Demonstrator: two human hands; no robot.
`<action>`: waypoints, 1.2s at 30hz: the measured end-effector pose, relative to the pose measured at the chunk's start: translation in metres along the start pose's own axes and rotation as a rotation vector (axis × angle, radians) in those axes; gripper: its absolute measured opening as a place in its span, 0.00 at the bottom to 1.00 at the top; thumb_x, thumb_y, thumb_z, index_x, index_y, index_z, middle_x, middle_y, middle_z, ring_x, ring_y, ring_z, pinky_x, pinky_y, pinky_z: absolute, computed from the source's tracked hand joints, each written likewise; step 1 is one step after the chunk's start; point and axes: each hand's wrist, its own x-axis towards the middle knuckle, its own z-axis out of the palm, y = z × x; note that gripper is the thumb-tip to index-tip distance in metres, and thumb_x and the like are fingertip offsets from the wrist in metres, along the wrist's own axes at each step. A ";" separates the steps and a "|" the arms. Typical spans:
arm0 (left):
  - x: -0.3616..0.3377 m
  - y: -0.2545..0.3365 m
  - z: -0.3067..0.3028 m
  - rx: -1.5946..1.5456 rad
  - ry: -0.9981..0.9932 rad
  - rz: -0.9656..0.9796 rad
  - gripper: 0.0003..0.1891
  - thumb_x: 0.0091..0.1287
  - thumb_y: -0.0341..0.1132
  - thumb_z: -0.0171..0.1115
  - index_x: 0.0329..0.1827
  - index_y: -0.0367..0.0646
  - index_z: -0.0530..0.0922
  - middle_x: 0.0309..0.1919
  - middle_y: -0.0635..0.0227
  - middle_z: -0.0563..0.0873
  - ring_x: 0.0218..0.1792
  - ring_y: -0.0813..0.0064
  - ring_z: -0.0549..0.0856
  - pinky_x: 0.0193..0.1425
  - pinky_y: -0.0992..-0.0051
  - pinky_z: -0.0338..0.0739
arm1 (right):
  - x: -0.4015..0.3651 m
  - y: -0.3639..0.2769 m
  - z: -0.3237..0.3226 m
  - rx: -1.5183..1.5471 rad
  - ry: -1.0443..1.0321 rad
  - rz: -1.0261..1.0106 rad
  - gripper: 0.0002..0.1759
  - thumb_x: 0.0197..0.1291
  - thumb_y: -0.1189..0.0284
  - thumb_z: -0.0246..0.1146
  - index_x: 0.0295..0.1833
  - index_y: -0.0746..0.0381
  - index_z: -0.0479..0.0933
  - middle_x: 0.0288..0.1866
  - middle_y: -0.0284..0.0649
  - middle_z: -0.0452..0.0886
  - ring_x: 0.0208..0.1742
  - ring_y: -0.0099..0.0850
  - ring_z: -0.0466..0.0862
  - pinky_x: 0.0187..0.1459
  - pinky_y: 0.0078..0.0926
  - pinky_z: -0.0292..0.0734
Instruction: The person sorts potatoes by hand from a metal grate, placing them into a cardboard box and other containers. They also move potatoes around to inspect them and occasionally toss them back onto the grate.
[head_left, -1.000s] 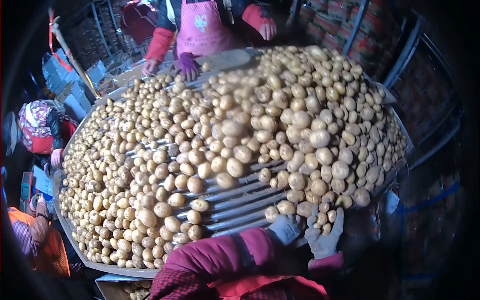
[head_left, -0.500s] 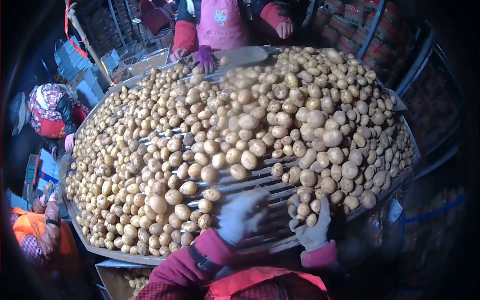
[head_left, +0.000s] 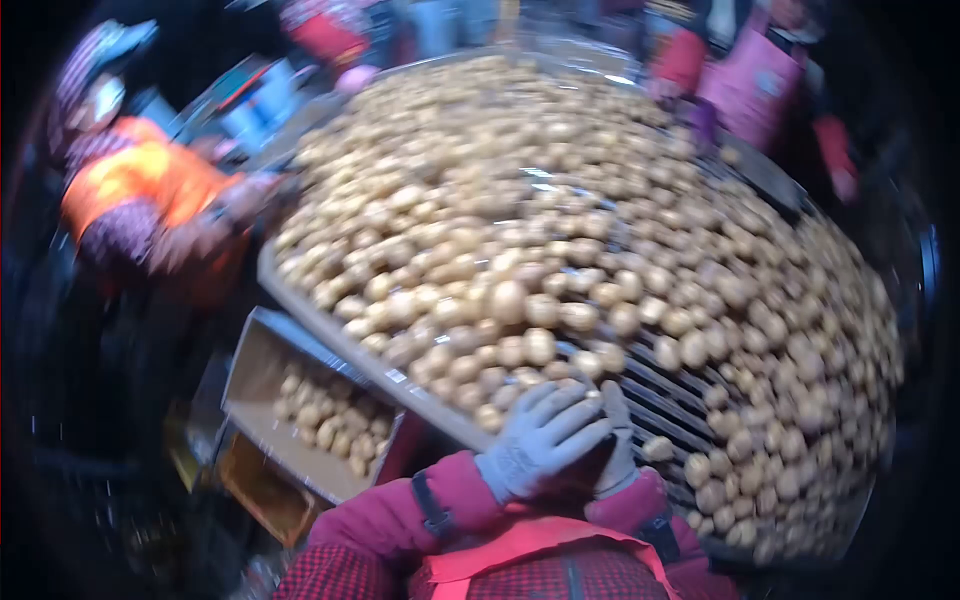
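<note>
My left hand (head_left: 545,435), in a light grey work glove, reaches over the near edge of the sorting table with its fingers stretched out and angled to the right. Close against it, my right hand (head_left: 617,440) is gloved the same way and partly covered by the left. One straight digit of the right shows; whatever lies between the palms is hidden. Potatoes (head_left: 540,347) lie just beyond my fingertips. To the right of my hands, dark slats (head_left: 665,408) show between the heaps, with a single potato (head_left: 657,449) on them.
A cardboard box (head_left: 300,441) partly filled with potatoes stands below the table rim (head_left: 345,345) at my left. A co-worker in an orange vest (head_left: 150,180) is at the left. Another in a pink apron (head_left: 752,85) stands at the far side. Much of the view is motion-blurred.
The view has turned left, bringing the box into fuller sight. My hands have come together, and the small potatoes seen in my right hand before are now out of sight.
</note>
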 end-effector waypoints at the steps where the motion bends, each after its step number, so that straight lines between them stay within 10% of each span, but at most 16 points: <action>1: -0.010 -0.001 -0.007 0.032 0.056 -0.054 0.25 0.55 0.39 0.70 0.58 0.49 0.84 0.60 0.63 0.86 0.62 0.56 0.83 0.64 0.52 0.78 | 0.009 0.009 -0.002 0.066 -0.008 0.062 0.30 0.81 0.50 0.49 0.77 0.56 0.68 0.68 0.38 0.77 0.69 0.33 0.76 0.70 0.35 0.71; 8: -0.079 -0.006 -0.072 0.179 0.281 -0.319 0.20 0.55 0.37 0.70 0.53 0.48 0.85 0.56 0.61 0.86 0.61 0.55 0.84 0.64 0.45 0.75 | 0.053 0.082 -0.014 0.206 0.044 0.401 0.32 0.84 0.50 0.46 0.82 0.58 0.64 0.72 0.41 0.73 0.73 0.32 0.73 0.76 0.30 0.69; 12: -0.133 -0.006 -0.111 0.202 0.322 -0.453 0.19 0.58 0.39 0.70 0.54 0.49 0.86 0.57 0.62 0.87 0.61 0.57 0.84 0.66 0.45 0.75 | 0.074 0.137 -0.026 -0.654 0.097 0.399 0.30 0.85 0.53 0.44 0.81 0.59 0.65 0.74 0.43 0.74 0.73 0.32 0.76 0.75 0.30 0.70; 20: -0.238 0.020 -0.185 0.462 0.490 -0.717 0.16 0.61 0.41 0.68 0.51 0.50 0.87 0.52 0.66 0.86 0.54 0.64 0.85 0.65 0.58 0.74 | 0.110 0.272 -0.036 -0.862 0.130 0.792 0.28 0.83 0.54 0.47 0.75 0.61 0.70 0.68 0.41 0.78 0.67 0.31 0.80 0.68 0.31 0.77; 25: -0.273 0.038 -0.215 0.570 0.528 -0.788 0.18 0.57 0.39 0.70 0.50 0.45 0.87 0.53 0.62 0.86 0.53 0.57 0.85 0.60 0.56 0.79 | 0.121 0.307 -0.089 -1.015 -0.012 0.894 0.18 0.79 0.60 0.47 0.59 0.60 0.74 0.56 0.35 0.78 0.57 0.24 0.79 0.58 0.24 0.78; 27: -0.278 0.038 -0.224 0.615 0.530 -0.789 0.19 0.57 0.39 0.70 0.51 0.45 0.86 0.54 0.61 0.86 0.54 0.57 0.85 0.61 0.56 0.80 | 0.126 0.326 -0.093 -1.622 -0.521 0.555 0.17 0.80 0.60 0.49 0.59 0.60 0.74 0.55 0.35 0.79 0.56 0.25 0.81 0.57 0.25 0.79; 33: -0.306 -0.010 -0.282 0.857 0.380 -0.786 0.22 0.61 0.45 0.69 0.57 0.49 0.84 0.60 0.62 0.84 0.63 0.57 0.81 0.70 0.52 0.73 | 0.153 0.447 -0.040 -0.667 -0.080 1.066 0.15 0.77 0.61 0.56 0.59 0.58 0.75 0.54 0.39 0.83 0.51 0.32 0.85 0.53 0.33 0.83; 36: -0.321 -0.041 -0.332 1.031 0.459 -0.831 0.28 0.58 0.47 0.72 0.63 0.51 0.82 0.66 0.58 0.80 0.69 0.52 0.76 0.75 0.45 0.64 | 0.194 0.529 -0.012 0.734 0.208 1.577 0.15 0.75 0.61 0.59 0.59 0.57 0.76 0.53 0.41 0.85 0.49 0.35 0.87 0.51 0.36 0.85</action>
